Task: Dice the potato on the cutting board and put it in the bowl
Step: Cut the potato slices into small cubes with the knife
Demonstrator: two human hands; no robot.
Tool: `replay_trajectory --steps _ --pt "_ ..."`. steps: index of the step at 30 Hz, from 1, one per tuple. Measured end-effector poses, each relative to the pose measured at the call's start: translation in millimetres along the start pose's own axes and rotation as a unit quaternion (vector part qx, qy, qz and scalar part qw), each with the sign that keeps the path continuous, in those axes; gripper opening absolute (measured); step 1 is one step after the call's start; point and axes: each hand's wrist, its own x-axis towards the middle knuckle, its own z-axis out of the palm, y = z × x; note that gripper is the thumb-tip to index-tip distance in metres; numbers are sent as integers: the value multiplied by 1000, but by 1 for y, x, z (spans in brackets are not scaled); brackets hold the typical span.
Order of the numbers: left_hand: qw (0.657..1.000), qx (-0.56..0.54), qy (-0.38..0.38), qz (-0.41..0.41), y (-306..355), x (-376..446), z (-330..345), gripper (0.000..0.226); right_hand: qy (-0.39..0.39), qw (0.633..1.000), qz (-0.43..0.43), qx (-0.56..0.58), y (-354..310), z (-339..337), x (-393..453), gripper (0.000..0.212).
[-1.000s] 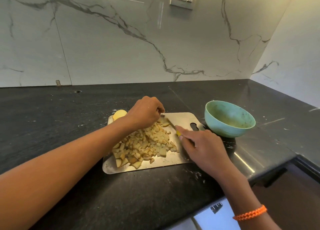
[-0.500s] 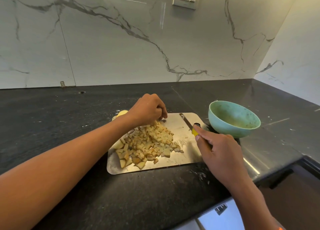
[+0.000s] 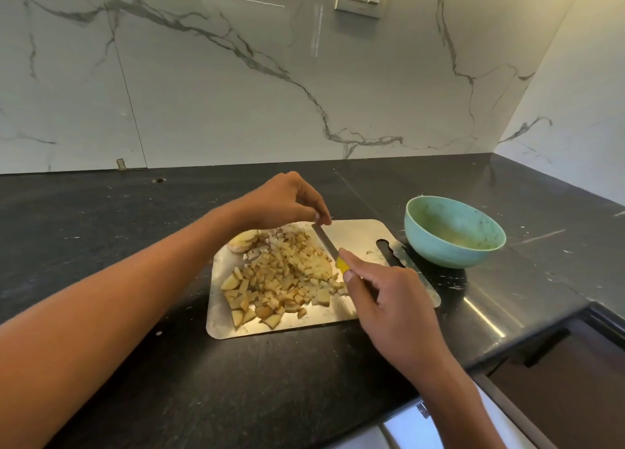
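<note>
Gripping the knife (image 3: 325, 241) in my right hand (image 3: 389, 305), left hand (image 3: 287, 201) pinching its tip — likely wiping off bits. Diced potato (image 3: 284, 276) heaped mid-board (image 3: 358, 235); bowl (image 3: 455, 230) waits off its right edge — unfilled.

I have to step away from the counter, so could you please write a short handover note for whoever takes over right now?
Right hand grips the yellow-handled knife, blade lying along the heap's edge.
Left hand touches the blade tip with its fingers.
Diced potato is heaped on the metal cutting board; an uncut piece sits at the far left corner.
The green bowl beside the board holds no dice.
Left: dice that piece, move everything into the bowl.
</note>
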Motion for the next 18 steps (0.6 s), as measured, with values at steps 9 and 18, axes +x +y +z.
replay_trajectory --steps 9,18 --pt "999 31 2 -28 -16 -9 -40 13 24 996 -2 91 31 -12 6 37" --pt "945 171 -187 -209 -34 -27 -77 36 5 999 10 -46 37 -7 28 38"
